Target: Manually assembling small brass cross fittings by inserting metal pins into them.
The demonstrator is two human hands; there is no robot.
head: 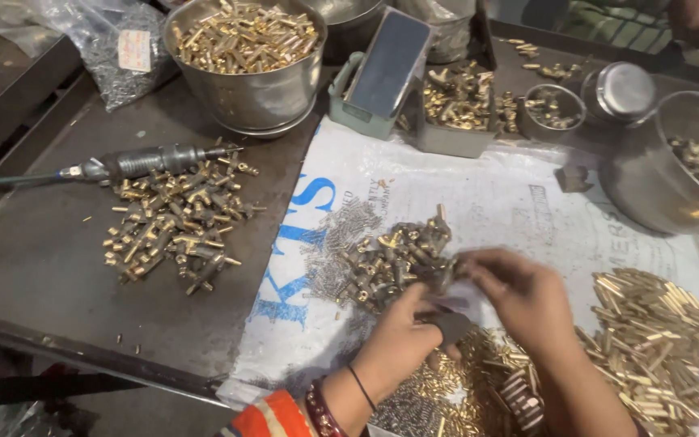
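Right, we see both hands low at six o'clock over a white printed sack (pixel 511 202) spread on the dark metal table (pixel 34 259). Our left hand (pixel 402 336) is curled, fingers pinching a small dark piece (pixel 450 326); exactly what it is, we cannot tell. Our right hand (pixel 523 295) is partly closed, fingertips (pixel 471 263) pinching at the edge of a heap of assembled brass fittings (pixel 394 263) just at its nine o'clock, blurred. Small grey springs (pixel 335 243) lie beside that heap. Brass pins (pixel 657 340) pile at three o'clock. At nine o'clock, well apart, sits another fittings pile (pixel 175 222) under a pneumatic tool (pixel 143 162). A steel bucket (pixel 248 89) of brass parts stands at twelve.
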